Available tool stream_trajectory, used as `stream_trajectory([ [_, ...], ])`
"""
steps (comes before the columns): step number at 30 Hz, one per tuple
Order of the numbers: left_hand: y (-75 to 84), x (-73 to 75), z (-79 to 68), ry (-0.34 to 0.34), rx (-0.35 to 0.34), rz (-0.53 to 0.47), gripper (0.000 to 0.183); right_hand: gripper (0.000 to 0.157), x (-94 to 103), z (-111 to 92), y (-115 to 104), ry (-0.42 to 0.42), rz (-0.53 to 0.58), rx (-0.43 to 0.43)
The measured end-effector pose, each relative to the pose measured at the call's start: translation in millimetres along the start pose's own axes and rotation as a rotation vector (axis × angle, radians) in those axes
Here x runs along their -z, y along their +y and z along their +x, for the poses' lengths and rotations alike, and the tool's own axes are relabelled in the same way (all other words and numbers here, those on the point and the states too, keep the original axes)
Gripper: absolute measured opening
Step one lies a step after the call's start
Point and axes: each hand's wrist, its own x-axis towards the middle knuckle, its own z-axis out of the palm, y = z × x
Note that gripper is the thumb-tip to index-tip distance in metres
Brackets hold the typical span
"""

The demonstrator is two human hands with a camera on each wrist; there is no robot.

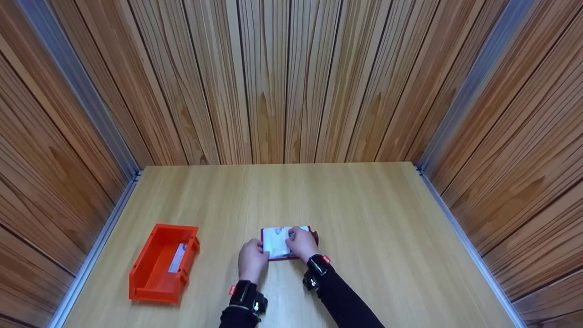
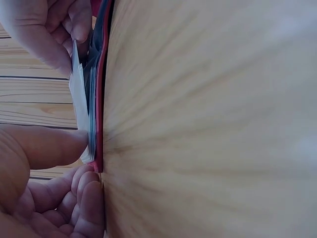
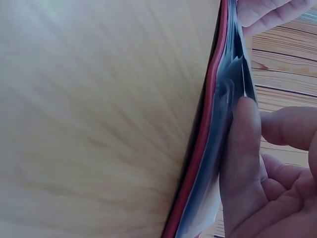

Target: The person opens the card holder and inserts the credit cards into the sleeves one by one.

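Observation:
A red-covered card holder with clear plastic sleeves lies open on the table, white pages showing. At its left edge is my left hand. In the left wrist view the thumb presses on the stacked sleeves, with curled fingers at the red cover. Over the right part of the holder, my right hand pinches a thin sleeve or card between thumb and forefinger. The right wrist view shows loose plastic sleeves raised off the cover beside that hand; I cannot tell whether a card is inside.
An orange open-front bin stands on the table to the left, a white label on its inner side. Wood-plank walls with metal corner rails enclose the wooden table.

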Motion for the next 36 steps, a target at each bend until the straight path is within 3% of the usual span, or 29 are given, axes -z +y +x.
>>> stream_trajectory([
  [8, 1.8, 0.6, 2.1, -0.045, 0.068, -0.005, 0.024, 0.026, -3.7, 0, -6, -0.026, 0.001, 0.006],
  [13, -0.7, -0.1, 2.1, -0.021, 0.028, -0.007, 0.023, 0.004, -7.8, -2, -8, 0.004, -0.035, 0.105],
  [19, -2.6, -0.5, 1.9, -0.023, 0.022, -0.009, 0.022, 0.023, -10.7, -5, -11, 0.002, -0.064, 0.141],
  [25, -2.0, -0.3, 3.6, -0.044, 0.060, -0.009, 0.023, 0.020, -9.4, -6, -10, -0.031, -0.089, 0.151],
  [30, -1.9, 0.1, 3.2, -0.040, 0.044, -0.016, 0.024, 0.006, -7.0, -6, -8, -0.020, -0.075, 0.178],
  [36, -2.6, -0.3, 1.6, -0.019, 0.017, -0.019, 0.025, 0.019, -2.5, -6, -5, 0.075, -0.084, 0.196],
])
